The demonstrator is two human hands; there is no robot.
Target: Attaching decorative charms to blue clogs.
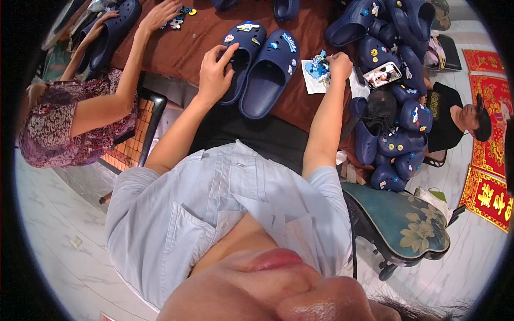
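Observation:
A pair of navy clogs lies side by side before me, toes pointing away: the left clog (pixel 242 40) and the right clog (pixel 269 76), both with colourful shoe charms on their uppers. My left hand (pixel 215 75) rests at the outer side of the left clog, its fingers apart and bent over the rim of the opening. Off to the right, my right hand (pixel 340 65) has its fingertips closed together at a small heap of blue and white shoe charms (pixel 318 64) on a white sheet (pixel 312 85). What the fingertips pinch, if anything, is hidden.
A brown cloth (pixel 193 37) covers the table. Right of me are piled navy clogs (pixel 402 142), a phone (pixel 382 75) and a black bag (pixel 381 107). At left a co-worker's hand (pixel 160 14) is by more charms. Another person (pixel 455 115) is far right, near a green chair (pixel 399 219).

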